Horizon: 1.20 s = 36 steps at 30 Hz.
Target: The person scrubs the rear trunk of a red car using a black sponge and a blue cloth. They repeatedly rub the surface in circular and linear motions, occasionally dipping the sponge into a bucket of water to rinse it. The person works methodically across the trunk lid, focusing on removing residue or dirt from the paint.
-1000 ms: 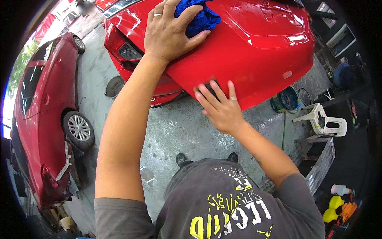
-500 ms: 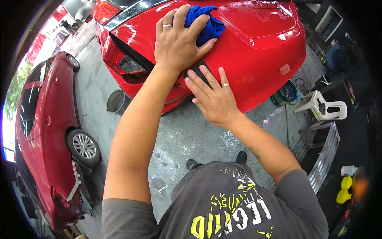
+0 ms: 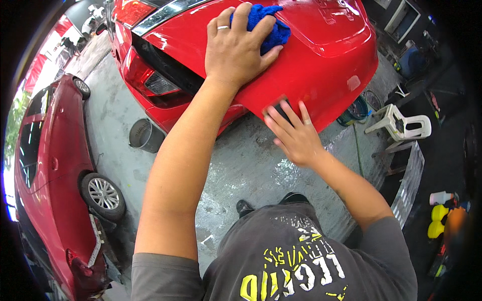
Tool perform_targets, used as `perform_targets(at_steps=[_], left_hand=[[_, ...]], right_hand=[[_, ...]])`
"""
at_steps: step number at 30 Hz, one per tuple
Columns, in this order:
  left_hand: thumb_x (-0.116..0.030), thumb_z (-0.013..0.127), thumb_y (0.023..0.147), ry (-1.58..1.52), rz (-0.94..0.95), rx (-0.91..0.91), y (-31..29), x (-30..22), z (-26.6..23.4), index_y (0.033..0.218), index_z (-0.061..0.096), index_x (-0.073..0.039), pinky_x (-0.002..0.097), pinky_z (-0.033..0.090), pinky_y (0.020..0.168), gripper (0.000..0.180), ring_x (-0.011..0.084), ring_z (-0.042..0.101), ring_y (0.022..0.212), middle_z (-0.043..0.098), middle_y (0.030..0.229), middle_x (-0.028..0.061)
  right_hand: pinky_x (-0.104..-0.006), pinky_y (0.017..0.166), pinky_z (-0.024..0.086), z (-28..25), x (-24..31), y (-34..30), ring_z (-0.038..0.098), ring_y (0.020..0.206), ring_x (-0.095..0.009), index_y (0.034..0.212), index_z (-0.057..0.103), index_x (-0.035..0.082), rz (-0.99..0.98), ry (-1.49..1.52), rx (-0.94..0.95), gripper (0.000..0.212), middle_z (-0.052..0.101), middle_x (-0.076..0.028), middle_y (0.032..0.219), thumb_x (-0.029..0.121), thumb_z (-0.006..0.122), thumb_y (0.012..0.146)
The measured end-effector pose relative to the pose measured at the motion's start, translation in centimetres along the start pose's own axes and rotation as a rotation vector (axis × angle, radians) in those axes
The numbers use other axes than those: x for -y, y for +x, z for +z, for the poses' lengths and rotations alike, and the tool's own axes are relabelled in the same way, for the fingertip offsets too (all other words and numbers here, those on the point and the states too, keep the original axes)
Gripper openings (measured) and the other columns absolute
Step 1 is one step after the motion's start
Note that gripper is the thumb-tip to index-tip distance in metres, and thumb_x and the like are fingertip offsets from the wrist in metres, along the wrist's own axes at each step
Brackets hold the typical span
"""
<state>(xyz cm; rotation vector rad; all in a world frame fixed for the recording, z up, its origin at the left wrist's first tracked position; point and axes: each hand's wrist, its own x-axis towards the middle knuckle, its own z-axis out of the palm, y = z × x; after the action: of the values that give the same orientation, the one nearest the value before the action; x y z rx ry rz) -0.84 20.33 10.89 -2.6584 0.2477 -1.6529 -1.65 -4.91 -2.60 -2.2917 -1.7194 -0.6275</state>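
Red panel [image 3: 321, 75] beneath hands [image 3: 234, 54]: blue cloth [image 3: 275, 37] left, dark pad [image 3: 281, 112] right.

Single head-worn fisheye view, upright, facing steeply down. Nearest, directly below: dark grey fabric shirt with yellow-and-white print [image 3: 296, 251]; farther forward: glossy red curved car panel [image 3: 311, 75].

Red panel [image 3: 316, 78], blue cloth [image 3: 275, 37], black pad [image 3: 281, 113] — charcoal shirt [image 3: 241, 251] printed white and yellow — maroon car [image 3: 45, 210].
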Motion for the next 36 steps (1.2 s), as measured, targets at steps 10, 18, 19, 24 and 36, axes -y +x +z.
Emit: perform_targets(at_steps=[10, 18, 19, 24, 36], left_hand=[[-0.05, 0.098, 0.075, 0.048, 0.089, -0.03, -0.3, 1.1, 0.6, 0.123, 0.078, -0.023, 0.0544, 0.048, 0.115, 0.058, 0.0382, 0.06, 0.139, 0.063, 0.151, 0.0105], [-0.052, 0.106, 0.064, -0.016, 0.242, 0.272, 1.0, -1.7, 0.1, 0.106, 0.078, -0.012, 0.0572, 0.05, 0.116, 0.064, 0.0425, 0.057, 0.146, 0.06, 0.162, 0.0153], [-0.047, 0.106, 0.065, -0.041, 0.281, 0.28, 1.0, -2.6, 0.6, 0.102, 0.077, -0.011, 0.0551, 0.055, 0.109, 0.059, 0.0401, 0.065, 0.135, 0.067, 0.153, 0.0139], [-0.032, 0.098, 0.074, -0.117, 0.416, 0.36, 3.2, -6.1, 5.4, 0.098, 0.075, -0.012, 0.0467, 0.061, 0.09, 0.039, 0.0329, 0.074, 0.108, 0.076, 0.126, 0.006], [-0.044, 0.085, 0.088, -0.137, 0.475, 0.668, 13.5, -6.7, 15.5, 0.119, 0.075, -0.008, 0.0537, 0.058, 0.099, 0.049, 0.0419, 0.071, 0.113, 0.072, 0.123, 0.0149]], right_hand=[[-0.0737, 0.131, 0.025, -0.1, 0.4, 4.0, 0.038, 0.165, -0.033, 0.168, 0.052, 0.017, 0.018, 0.084, -0.115, 0.065, 0.046, -0.003, 0.178, 0.035, 0.068, 0.107], [-0.0704, 0.134, 0.021, 1.0, -2.7, -15.0, 0.04, 0.165, -0.038, 0.17, 0.05, 0.011, 0.418, 0.344, -0.027, 0.061, 0.047, -0.012, 0.177, 0.033, 0.06, 0.114], [-0.0689, 0.135, 0.021, 0.5, -2.3, -15.8, 0.041, 0.165, -0.039, 0.17, 0.049, 0.009, 0.498, 0.428, -0.092, 0.059, 0.047, -0.014, 0.177, 0.032, 0.057, 0.116], [-0.0556, 0.137, 0.024, -2.9, -2.6, -11.6, 0.038, 0.166, -0.043, 0.168, 0.048, -0.001, 0.796, 0.823, -0.621, 0.057, 0.044, -0.025, 0.177, 0.033, 0.038, 0.124], [-0.0647, 0.136, 0.02, 4.4, 4.2, 0.8, 0.028, 0.169, -0.049, 0.174, 0.037, 0.004, 0.815, 0.374, -0.579, 0.067, 0.03, -0.027, 0.183, 0.035, 0.053, 0.116]])
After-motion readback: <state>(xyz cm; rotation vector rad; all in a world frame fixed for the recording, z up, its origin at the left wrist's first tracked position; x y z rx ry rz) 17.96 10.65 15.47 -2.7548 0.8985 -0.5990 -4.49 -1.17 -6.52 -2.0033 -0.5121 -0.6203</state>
